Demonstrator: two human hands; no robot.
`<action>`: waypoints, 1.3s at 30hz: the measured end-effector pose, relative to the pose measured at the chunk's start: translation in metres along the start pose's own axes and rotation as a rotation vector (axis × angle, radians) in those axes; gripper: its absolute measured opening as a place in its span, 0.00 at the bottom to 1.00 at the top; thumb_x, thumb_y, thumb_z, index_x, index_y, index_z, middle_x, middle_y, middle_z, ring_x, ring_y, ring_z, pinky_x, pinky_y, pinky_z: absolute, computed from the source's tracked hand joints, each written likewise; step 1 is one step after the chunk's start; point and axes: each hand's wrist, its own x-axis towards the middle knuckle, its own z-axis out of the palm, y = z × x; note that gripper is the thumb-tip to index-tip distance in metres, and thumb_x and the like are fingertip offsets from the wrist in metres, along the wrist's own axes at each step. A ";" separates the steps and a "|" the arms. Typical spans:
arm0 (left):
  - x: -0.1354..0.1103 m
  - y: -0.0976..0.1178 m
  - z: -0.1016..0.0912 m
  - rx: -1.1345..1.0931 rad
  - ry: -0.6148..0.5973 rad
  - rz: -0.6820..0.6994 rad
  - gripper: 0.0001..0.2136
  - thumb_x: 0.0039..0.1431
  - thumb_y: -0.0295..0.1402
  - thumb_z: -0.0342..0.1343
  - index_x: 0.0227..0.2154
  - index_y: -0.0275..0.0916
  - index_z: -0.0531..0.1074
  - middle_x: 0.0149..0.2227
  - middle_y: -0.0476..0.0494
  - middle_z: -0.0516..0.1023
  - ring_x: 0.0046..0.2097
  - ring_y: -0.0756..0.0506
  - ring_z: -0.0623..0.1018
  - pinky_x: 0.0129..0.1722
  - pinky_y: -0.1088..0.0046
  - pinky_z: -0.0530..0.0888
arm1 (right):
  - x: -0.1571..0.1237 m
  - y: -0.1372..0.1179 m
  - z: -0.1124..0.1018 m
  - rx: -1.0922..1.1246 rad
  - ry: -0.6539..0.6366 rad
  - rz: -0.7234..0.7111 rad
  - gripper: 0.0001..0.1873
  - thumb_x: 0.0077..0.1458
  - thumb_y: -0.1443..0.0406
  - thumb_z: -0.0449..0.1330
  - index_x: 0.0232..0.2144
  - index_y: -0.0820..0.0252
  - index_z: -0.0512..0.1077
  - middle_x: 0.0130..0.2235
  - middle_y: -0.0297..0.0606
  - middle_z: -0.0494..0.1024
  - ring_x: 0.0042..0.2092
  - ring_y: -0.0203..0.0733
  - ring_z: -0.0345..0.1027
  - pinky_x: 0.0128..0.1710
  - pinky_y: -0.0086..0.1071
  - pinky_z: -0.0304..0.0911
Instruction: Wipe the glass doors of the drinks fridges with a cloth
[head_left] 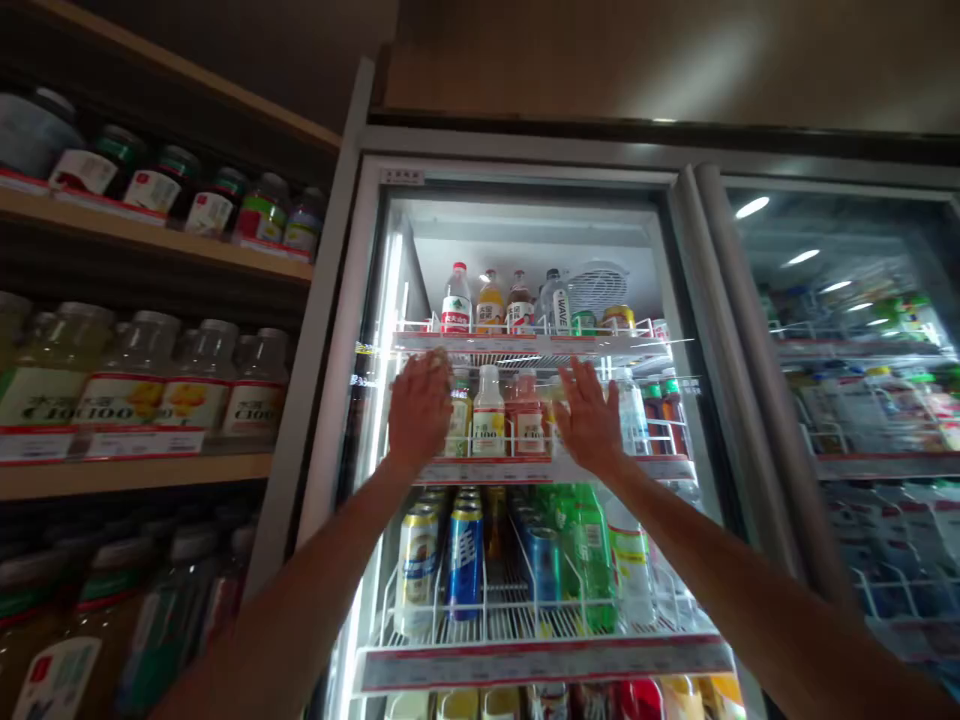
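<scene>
Bottles (pixel 488 412) stand in a row on the second shelf (pixel 540 470) of the cooler (pixel 525 175), and both hands are raised to that row, one at each end of it. The left hand (pixel 418 410) covers the row's left end, back toward the camera, fingers pointing up and a little curled. It lies against a yellow-labelled bottle (pixel 459 420), but whether it grips anything behind the palm I cannot tell. The right hand (pixel 589 415) is released, its fingers spread flat and upright. It sits just right of a pink bottle (pixel 526 418) and possibly rests on a bottle hidden behind it. Between the two hands three bottles show, upright behind the white wire rail.

Above them the top shelf (pixel 525 343) carries more bottles and a few cans. Below the forearms, tall cans (pixel 465 550) and green bottles (pixel 589 550) fill the third shelf. To the left, wooden shelves (pixel 150 470) hold large labelled bottles.
</scene>
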 end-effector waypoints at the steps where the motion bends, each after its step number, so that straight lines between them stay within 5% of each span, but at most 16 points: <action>1: 0.004 -0.014 -0.004 0.019 0.045 -0.080 0.18 0.63 0.33 0.42 0.53 0.35 0.64 0.60 0.35 0.61 0.64 0.38 0.55 0.60 0.52 0.58 | 0.006 -0.007 0.001 0.008 -0.008 -0.015 0.26 0.62 0.59 0.39 0.61 0.59 0.54 0.65 0.41 0.50 0.66 0.48 0.41 0.60 0.54 0.41; 4: 0.001 -0.030 -0.012 0.047 0.110 -0.112 0.18 0.64 0.33 0.40 0.53 0.34 0.64 0.61 0.33 0.60 0.64 0.37 0.56 0.60 0.50 0.58 | 0.009 -0.017 0.005 0.036 0.020 -0.056 0.26 0.62 0.60 0.39 0.60 0.61 0.54 0.65 0.43 0.52 0.65 0.49 0.41 0.61 0.53 0.41; 10: -0.031 0.048 0.006 0.000 -0.067 0.181 0.19 0.62 0.29 0.42 0.56 0.37 0.59 0.62 0.39 0.59 0.65 0.40 0.52 0.61 0.55 0.58 | -0.003 -0.009 0.013 0.142 0.165 -0.093 0.25 0.62 0.61 0.40 0.58 0.61 0.57 0.63 0.42 0.57 0.65 0.43 0.44 0.62 0.46 0.43; 13: -0.022 0.056 0.010 -0.035 -0.150 0.314 0.21 0.62 0.30 0.42 0.59 0.38 0.56 0.62 0.42 0.59 0.65 0.40 0.53 0.61 0.56 0.58 | -0.006 -0.004 0.015 0.164 0.205 -0.090 0.24 0.62 0.61 0.40 0.58 0.62 0.58 0.61 0.43 0.59 0.64 0.42 0.45 0.61 0.45 0.44; 19: -0.001 -0.009 -0.005 -0.040 0.012 -0.086 0.22 0.62 0.33 0.42 0.58 0.32 0.55 0.62 0.32 0.56 0.65 0.36 0.50 0.61 0.50 0.56 | -0.012 0.003 0.017 0.155 0.231 -0.037 0.24 0.62 0.62 0.40 0.58 0.62 0.58 0.60 0.44 0.61 0.63 0.44 0.49 0.61 0.47 0.44; 26: -0.017 0.043 0.005 -0.331 -0.141 -0.061 0.25 0.60 0.30 0.42 0.61 0.35 0.48 0.63 0.34 0.55 0.66 0.40 0.50 0.61 0.52 0.56 | -0.016 0.004 0.016 0.250 0.213 -0.067 0.26 0.62 0.62 0.41 0.61 0.55 0.52 0.62 0.42 0.58 0.64 0.45 0.47 0.61 0.52 0.44; 33: -0.024 0.023 -0.006 -0.198 -0.167 -0.080 0.30 0.57 0.40 0.53 0.60 0.36 0.52 0.65 0.33 0.50 0.66 0.36 0.47 0.61 0.49 0.54 | 0.000 -0.069 -0.005 0.492 0.109 -0.359 0.27 0.61 0.65 0.42 0.63 0.56 0.49 0.64 0.40 0.53 0.66 0.40 0.41 0.62 0.44 0.47; 39: -0.053 -0.014 -0.017 -0.043 -0.133 0.036 0.33 0.59 0.46 0.46 0.62 0.34 0.46 0.64 0.33 0.53 0.65 0.39 0.51 0.62 0.53 0.52 | 0.024 -0.127 0.002 0.316 -0.080 -0.299 0.25 0.61 0.58 0.45 0.60 0.55 0.55 0.64 0.39 0.53 0.65 0.45 0.41 0.61 0.51 0.45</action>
